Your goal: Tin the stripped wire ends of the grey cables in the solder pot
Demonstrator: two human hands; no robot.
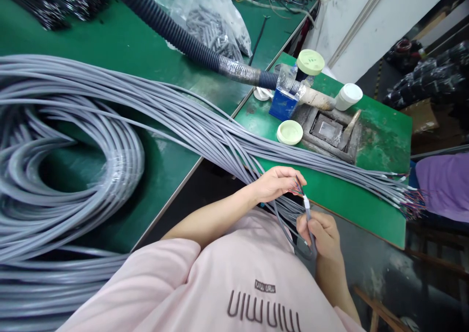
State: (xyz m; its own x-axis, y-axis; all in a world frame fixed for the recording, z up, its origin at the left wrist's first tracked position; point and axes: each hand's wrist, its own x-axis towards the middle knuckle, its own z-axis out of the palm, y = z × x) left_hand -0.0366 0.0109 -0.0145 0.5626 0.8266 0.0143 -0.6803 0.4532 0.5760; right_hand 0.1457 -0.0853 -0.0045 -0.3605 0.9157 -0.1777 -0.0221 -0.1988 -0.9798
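While the person in the pink shirt (pixel 205 283) leans over the gap between two benches, both hands work on one grey cable (pixel 309 224) held close to the chest. The right hand (pixel 322 234) is curled into a loose fist around the cable's sheath, gripping it just below the white band where the outer cover ends. The left hand (pixel 274 181) sits just above, its fingertips pinched together on the thin coloured wires (pixel 298 188) that fan out of that cable's stripped end. Below the right hand the cable loops down and back toward the bench.

Taking the small green table (pixel 381 127) as the landmark: a long bundle of grey cables (pixel 227 136) crosses its near edge, their stripped ends (pixel 412 202) with coloured wires sticking out past its right corner. On its top sits a dark metal tray (pixel 330 132), with a pale green lid (pixel 289 132) just left of it, a blue box (pixel 283 103) behind that lid, a second pale green lid (pixel 310 62) farther back, and a white cup (pixel 348 96) at the tray's far right. A black ribbed hose (pixel 172 27) reaches toward the tray from the far left. Well left of the table, on the large green bench (pixel 110 39), lies a big coil of grey cable (pixel 73 171), and behind the hose a clear bag of small grey parts (pixel 212 24). To the right of the table is a purple sleeve (pixel 445 185) of another person.
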